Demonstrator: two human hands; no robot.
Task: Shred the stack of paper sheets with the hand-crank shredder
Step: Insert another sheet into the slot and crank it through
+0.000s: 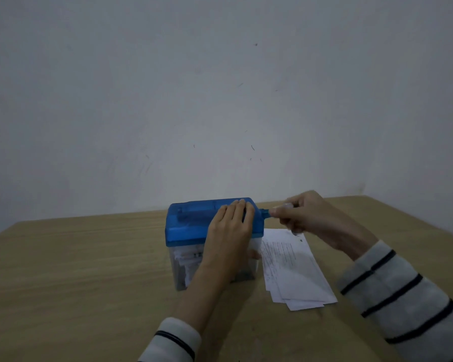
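Observation:
A hand-crank shredder [191,226] with a blue top and a clear bin stands in the middle of the table. Paper shreds show inside the bin [187,259]. My left hand [230,226] lies flat on the right part of the blue top, fingers straight, thumb down the front side. My right hand [304,215] grips the crank handle [265,212] that sticks out of the shredder's right end. A stack of printed paper sheets [293,270] lies flat on the table just right of the shredder, under my right forearm.
The wooden table [76,270] runs to a plain wall [220,87] close behind the shredder. Its right edge slants down at the far right. Both my sleeves are white with dark stripes.

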